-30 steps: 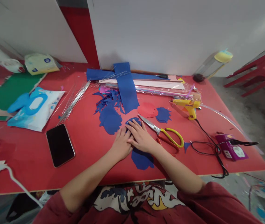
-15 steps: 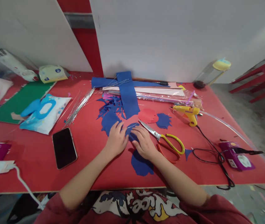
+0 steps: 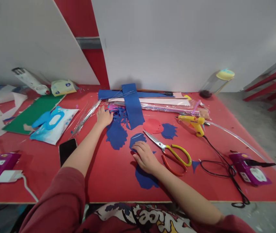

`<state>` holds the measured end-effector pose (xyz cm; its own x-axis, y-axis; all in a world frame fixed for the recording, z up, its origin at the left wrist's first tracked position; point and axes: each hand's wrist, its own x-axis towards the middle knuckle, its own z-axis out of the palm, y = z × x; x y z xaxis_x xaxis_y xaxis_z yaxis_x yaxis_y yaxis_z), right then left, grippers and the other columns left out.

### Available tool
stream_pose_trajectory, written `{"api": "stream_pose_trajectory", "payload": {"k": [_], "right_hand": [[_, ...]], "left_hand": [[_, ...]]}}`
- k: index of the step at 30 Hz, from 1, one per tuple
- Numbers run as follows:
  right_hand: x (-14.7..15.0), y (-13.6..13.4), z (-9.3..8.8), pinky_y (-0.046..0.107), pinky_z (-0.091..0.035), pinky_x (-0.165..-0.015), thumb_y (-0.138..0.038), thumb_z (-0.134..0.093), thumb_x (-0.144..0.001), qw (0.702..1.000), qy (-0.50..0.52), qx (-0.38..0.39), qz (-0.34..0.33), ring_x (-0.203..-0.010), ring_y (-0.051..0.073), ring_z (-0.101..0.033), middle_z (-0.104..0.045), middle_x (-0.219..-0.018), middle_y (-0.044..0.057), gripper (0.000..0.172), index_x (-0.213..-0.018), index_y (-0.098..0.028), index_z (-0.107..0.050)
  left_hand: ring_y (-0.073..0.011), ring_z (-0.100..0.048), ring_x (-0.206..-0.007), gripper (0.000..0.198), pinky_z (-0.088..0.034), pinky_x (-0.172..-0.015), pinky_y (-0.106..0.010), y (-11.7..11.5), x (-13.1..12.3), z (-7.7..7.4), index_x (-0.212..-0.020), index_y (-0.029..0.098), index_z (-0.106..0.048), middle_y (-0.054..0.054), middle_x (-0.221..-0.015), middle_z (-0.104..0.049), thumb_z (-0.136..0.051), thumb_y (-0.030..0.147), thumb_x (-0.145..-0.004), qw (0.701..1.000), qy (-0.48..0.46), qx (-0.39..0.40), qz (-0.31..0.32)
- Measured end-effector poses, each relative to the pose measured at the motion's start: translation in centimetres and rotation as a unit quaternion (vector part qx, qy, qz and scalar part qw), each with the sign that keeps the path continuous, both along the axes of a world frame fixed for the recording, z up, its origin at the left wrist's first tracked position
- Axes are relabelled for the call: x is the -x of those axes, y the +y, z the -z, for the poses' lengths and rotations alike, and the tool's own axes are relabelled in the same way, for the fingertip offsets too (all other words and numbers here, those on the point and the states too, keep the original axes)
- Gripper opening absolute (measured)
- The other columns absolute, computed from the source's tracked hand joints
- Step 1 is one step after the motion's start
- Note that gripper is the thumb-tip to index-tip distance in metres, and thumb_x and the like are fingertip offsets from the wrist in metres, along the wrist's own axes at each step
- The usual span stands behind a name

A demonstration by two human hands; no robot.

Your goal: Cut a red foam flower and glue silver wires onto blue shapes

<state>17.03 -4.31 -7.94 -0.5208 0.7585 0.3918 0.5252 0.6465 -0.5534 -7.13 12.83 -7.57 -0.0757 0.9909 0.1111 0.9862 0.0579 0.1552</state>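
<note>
1. My right hand (image 3: 145,158) stays near me, fingers slightly parted, fingertips at the lower edge of the round blue piece (image 3: 137,139); it partly covers a lower blue cutout (image 3: 145,180).
2. My left forearm (image 3: 87,147) now hides part of the phone (image 3: 65,149).
3. The scissors (image 3: 161,145) lie just right of the round blue piece.
4. My left hand (image 3: 104,117) has left that piece for the blue scraps (image 3: 120,115), beside silver wires (image 3: 86,117); I can't tell whether it pinches anything.
5. Behind, a blue strip (image 3: 133,108) crosses a pale strip (image 3: 164,102).
</note>
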Motion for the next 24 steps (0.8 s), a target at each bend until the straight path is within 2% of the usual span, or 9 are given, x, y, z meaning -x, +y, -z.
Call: {"api": "stream_pose_trajectory", "payload": {"k": [5,9,13,17,19,21,24], "right_hand": [[0.0,0.0,-0.1,0.044,-0.043,-0.089,-0.031,-0.034,-0.091,1.0,0.006,0.003,-0.003,-0.099,0.024,-0.049,-0.061,-0.099,0.013,0.029,-0.102,-0.014,-0.055],[0.0,-0.1,-0.1,0.044,-0.043,-0.089,-0.03,-0.034,-0.091,1.0,0.007,0.002,-0.007,-0.098,0.024,-0.05,-0.061,-0.099,0.013,0.028,-0.102,-0.014,-0.055],[0.1,-0.1,0.0,0.044,-0.043,-0.089,-0.03,-0.035,-0.091,1.0,0.005,0.0,-0.004,-0.098,0.024,-0.049,-0.061,-0.099,0.014,0.028,-0.101,-0.014,-0.056],[0.1,0.0,0.0,0.044,-0.043,-0.089,-0.029,-0.037,-0.09,1.0,0.003,0.01,0.004,-0.099,0.024,-0.05,-0.061,-0.099,0.013,0.026,-0.101,-0.015,-0.056],[0.1,0.1,-0.1,0.043,-0.043,-0.089,-0.027,-0.038,-0.09,1.0,0.011,0.011,0.007,-0.098,0.024,-0.05,-0.06,-0.099,0.013,0.024,-0.1,-0.015,-0.056],[0.1,0.1,-0.2,0.041,-0.044,-0.088,-0.026,-0.039,-0.089,1.0,0.023,0.01,0.013,-0.096,0.023,-0.052,-0.06,-0.098,0.012,0.023,-0.1,-0.015,-0.056],[0.0,0.2,-0.2,0.041,-0.045,-0.087,-0.025,-0.04,-0.089,0.999,0.044,0.005,0.025,-0.094,0.022,-0.053,-0.06,-0.097,0.012,0.022,-0.101,-0.016,-0.055]], "left_hand": [[-0.0339,-0.039,-0.123,0.045,-0.026,-0.103,-0.054,0.4,0.2,0.8,-0.121,0.003,-0.048,-0.02,-0.129,-0.047,-0.035,0.03,-0.087,1.0,-0.014,-0.016,0.003],[-0.0312,-0.037,-0.125,0.046,-0.024,-0.105,-0.053,-0.4,0.0,0.0,-0.125,0.004,-0.044,-0.019,-0.134,-0.044,-0.035,0.03,-0.088,0.999,-0.02,-0.038,0.001],[-0.0265,-0.037,-0.127,0.044,-0.021,-0.108,-0.05,-2.2,-0.5,-1.8,-0.126,0.008,-0.044,-0.016,-0.135,-0.044,-0.036,0.027,-0.087,0.996,-0.034,-0.078,0.04],[-0.0194,-0.045,-0.122,0.039,-0.035,-0.105,-0.039,-4.8,-1.5,-3.9,-0.12,0.01,-0.051,-0.013,-0.129,-0.052,-0.035,0.02,-0.086,0.97,-0.12,-0.165,0.129],[-0.0176,-0.05,-0.117,0.035,-0.039,-0.102,-0.037,-6.3,-2.2,-5.0,-0.115,0.013,-0.055,-0.011,-0.122,-0.058,-0.035,0.018,-0.087,0.95,-0.16,-0.21,0.165],[-0.0164,-0.058,-0.106,0.031,-0.045,-0.096,-0.035,-7.9,-3.0,-6.1,-0.107,0.015,-0.059,-0.008,-0.113,-0.063,-0.036,0.017,-0.087,0.931,-0.201,-0.248,0.179],[-0.0098,-0.063,-0.07,0.028,-0.053,-0.074,-0.027,-10.2,-4.1,-7.4,-0.098,0.015,-0.063,-0.007,-0.104,-0.066,-0.038,0.016,-0.085,0.909,-0.284,-0.241,0.189]]}}
